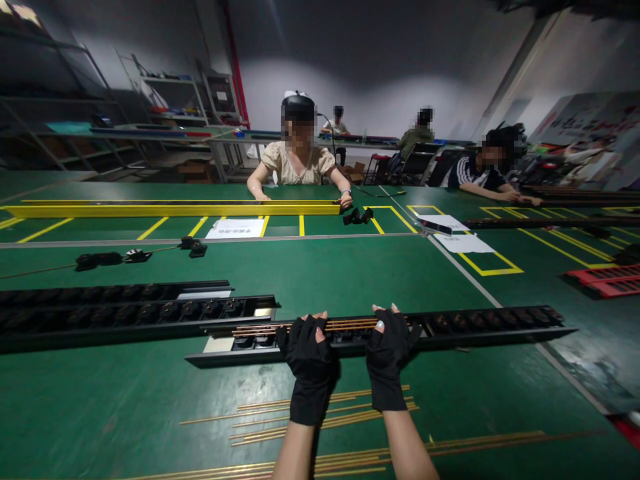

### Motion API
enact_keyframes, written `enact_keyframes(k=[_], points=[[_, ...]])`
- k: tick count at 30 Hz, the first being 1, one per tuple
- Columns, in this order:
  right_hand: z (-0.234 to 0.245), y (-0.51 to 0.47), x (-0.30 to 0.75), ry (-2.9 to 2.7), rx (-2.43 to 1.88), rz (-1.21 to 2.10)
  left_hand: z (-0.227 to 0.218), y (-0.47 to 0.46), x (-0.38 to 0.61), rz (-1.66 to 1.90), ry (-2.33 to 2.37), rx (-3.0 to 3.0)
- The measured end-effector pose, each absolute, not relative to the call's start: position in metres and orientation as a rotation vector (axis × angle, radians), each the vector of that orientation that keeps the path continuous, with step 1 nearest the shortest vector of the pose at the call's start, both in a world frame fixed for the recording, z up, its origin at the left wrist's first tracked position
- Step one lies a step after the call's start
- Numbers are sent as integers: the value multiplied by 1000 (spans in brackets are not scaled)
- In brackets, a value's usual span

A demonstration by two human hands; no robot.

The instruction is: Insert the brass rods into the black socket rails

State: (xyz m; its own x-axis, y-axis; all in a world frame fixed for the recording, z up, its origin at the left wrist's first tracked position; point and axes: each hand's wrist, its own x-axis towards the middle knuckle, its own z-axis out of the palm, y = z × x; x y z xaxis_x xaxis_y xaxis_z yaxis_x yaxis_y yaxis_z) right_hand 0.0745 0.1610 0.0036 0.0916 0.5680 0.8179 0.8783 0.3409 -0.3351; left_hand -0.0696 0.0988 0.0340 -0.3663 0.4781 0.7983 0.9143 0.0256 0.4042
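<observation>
Both my hands wear black fingerless gloves and rest on a long black socket strip (480,327) lying across the green table. My left hand (307,350) and my right hand (390,347) lie side by side, fingers curled over thin brass rods (260,329) that run along the strip's channel. The fingertips press down on the rods; the rods stick out to the left of my left hand.
More brass rods (325,417) lie loose on the table near my wrists. Two other black strips (125,310) lie at the left. A long yellow rail (175,209) sits before a person opposite. Other people sit at the back and right. Papers (235,229) and small black parts (107,259) are scattered about.
</observation>
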Motion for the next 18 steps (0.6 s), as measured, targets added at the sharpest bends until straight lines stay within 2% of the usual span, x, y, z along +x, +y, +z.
enact_keyframes(k=[18], points=[[11, 157, 65, -1646, -1207, -399, 32, 99, -70, -1279, -1850, -1396]])
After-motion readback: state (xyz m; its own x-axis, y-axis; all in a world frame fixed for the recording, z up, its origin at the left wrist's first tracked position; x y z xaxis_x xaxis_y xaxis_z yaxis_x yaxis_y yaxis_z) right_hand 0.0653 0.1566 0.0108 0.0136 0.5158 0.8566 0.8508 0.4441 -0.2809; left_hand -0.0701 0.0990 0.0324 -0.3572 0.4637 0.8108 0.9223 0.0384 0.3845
